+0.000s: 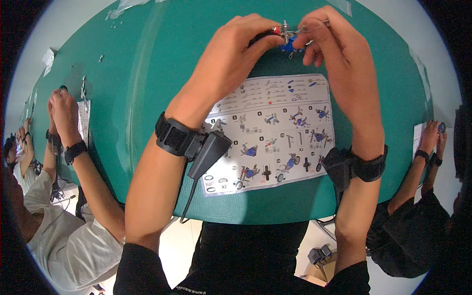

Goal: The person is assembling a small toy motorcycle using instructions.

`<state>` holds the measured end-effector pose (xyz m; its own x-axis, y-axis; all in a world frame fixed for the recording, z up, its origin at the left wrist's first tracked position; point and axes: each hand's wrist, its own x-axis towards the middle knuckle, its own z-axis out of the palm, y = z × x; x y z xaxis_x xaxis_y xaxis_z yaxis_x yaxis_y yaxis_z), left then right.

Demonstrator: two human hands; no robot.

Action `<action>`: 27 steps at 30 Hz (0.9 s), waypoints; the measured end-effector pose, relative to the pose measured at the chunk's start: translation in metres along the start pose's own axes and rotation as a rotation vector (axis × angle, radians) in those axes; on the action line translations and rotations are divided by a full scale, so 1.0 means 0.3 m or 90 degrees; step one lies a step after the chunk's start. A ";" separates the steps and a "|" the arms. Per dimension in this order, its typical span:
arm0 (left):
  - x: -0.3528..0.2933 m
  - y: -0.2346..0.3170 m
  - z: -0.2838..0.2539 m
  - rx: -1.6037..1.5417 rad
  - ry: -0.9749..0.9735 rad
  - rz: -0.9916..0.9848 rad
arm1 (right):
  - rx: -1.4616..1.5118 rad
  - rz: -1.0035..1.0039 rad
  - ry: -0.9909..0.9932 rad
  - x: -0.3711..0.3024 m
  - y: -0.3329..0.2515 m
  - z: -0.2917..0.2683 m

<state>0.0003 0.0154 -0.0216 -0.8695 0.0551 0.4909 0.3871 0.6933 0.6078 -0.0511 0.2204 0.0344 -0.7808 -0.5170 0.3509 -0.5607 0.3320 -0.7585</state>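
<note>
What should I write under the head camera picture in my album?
Left hand and right hand busy at a small model, beyond a sheet on a green table.

The assembly (289, 46) is blue, red and silver, the table (167, 54) green, the sheet (260, 132) white.

I am in what looks like a shared assembly workshop: one long green table (108, 118), with a person in a white shirt (81, 246) to my left and a person in black (410, 236) to my right. A sheet of step-by-step building drawings (275, 98) lies before me, and black devices (210, 153) are strapped to our wrists.
</note>
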 end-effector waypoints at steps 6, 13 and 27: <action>-0.003 -0.004 0.005 -0.030 0.029 -0.007 | 0.127 -0.060 -0.044 0.008 0.109 0.001; 0.007 0.010 0.014 -0.068 0.074 0.007 | 0.168 -0.018 -0.032 0.003 0.114 -0.023; 0.003 0.027 -0.003 -0.072 0.032 -0.060 | -0.013 0.089 -0.011 -0.016 0.073 -0.043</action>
<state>0.0030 0.0205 -0.0158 -0.8881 -0.0447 0.4575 0.3388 0.6088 0.7173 -0.0632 0.2404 0.0231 -0.8467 -0.4782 0.2331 -0.4527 0.4173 -0.7880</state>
